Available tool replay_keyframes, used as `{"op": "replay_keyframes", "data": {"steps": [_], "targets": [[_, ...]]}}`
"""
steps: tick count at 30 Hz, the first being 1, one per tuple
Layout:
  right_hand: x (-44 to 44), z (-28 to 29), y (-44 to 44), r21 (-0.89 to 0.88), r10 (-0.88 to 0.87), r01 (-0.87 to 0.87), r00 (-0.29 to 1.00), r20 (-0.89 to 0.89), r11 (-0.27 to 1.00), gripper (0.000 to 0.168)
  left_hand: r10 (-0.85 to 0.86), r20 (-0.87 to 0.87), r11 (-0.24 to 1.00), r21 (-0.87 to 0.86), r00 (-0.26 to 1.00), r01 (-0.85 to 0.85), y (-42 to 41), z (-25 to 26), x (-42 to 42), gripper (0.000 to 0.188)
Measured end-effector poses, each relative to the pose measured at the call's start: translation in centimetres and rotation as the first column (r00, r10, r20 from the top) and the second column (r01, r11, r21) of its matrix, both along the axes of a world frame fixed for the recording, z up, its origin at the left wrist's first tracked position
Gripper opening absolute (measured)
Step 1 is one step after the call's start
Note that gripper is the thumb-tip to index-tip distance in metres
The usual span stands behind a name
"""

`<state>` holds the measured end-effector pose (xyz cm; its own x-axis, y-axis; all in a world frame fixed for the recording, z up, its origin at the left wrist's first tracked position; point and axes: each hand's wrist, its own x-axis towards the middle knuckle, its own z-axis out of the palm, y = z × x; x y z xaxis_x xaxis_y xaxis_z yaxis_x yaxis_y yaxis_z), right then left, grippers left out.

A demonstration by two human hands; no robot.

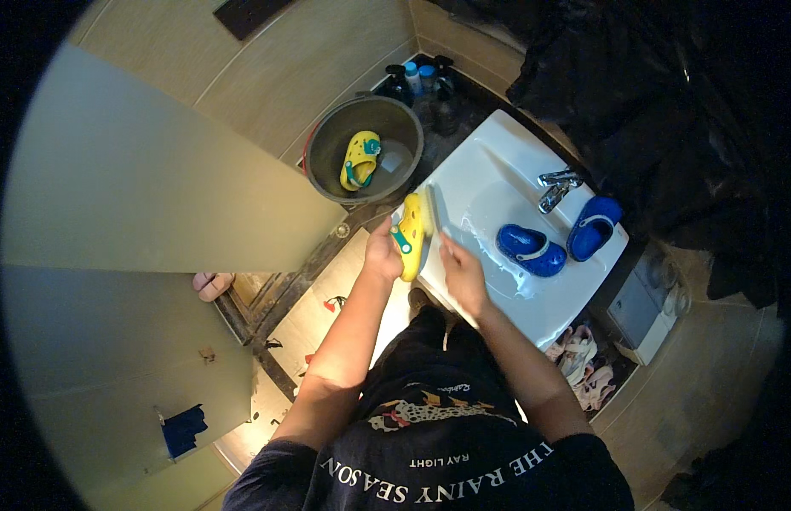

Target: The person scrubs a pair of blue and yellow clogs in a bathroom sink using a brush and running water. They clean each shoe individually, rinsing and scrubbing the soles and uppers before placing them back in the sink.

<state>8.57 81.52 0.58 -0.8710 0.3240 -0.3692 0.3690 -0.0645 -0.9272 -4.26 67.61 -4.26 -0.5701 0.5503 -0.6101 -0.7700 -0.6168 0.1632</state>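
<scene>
My left hand (382,252) grips a yellow clog (410,233) with a green strap at the near left edge of the white washbasin (577,287). Against the clog's right side lie the pale bristles of a scrubbing brush (430,207), and my right hand (462,271) is closed on its handle, which is partly hidden. Another yellow clog (359,160) lies inside a dark bucket (318,172) beyond my left hand. Inside the wet basin sits a blue clog (531,250); a second blue clog (593,228) rests on the basin's rim, beside the chrome faucet (557,188).
Several bottles (421,78) stand in the far corner behind the bucket. Dark cloth (644,115) hangs at the right. A pale box (638,313) and several shoes (584,364) are right of the basin. A smooth panel (152,172) bounds the left side.
</scene>
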Motion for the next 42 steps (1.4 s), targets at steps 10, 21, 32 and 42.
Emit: {"op": "replay_keyframes", "data": {"steps": [10,21,32,42], "targets": [[-2.9,-0.9,0.8,-0.17,-0.034,0.026,0.998,-0.045,0.985,0.038,-0.091,0.03,0.994,-0.049,0.995,0.092,-0.3,-0.7,-0.7,0.048],[6.3,-1.6,-2.8,0.347,0.067,0.036,0.957,-0.281,0.937,0.038,0.134,0.057,0.99,0.037,0.989,-0.136,0.5,-0.2,0.5,0.052],[4.5,-0.8,-0.6,0.546,0.127,0.014,0.967,-0.22,0.838,0.045,0.06,-0.001,0.998,0.015,0.998,-0.06,2.4,0.8,1.9,0.054],[1.9,-1.1,1.6,0.673,0.195,-0.026,0.965,-0.176,0.739,0.042,-0.107,-0.19,0.993,-0.061,0.976,0.097,4.2,1.8,2.2,0.049]]}}
